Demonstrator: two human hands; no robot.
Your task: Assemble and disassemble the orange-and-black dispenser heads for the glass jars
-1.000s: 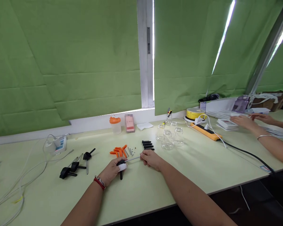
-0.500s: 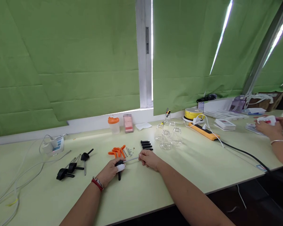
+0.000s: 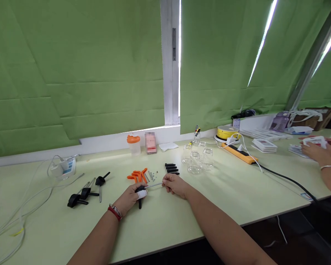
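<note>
On the pale green table (image 3: 165, 217), the left hand's (image 3: 132, 197) fingers grip the black-headed tool (image 3: 140, 189), its black bar jutting below them. The right hand's (image 3: 174, 184) fingertips pinch the metal rod's far end, just below the black pieces (image 3: 171, 168).

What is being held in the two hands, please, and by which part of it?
The left hand grips a black part by its body; the right fingertips pinch the far end of its metal rod.
</note>
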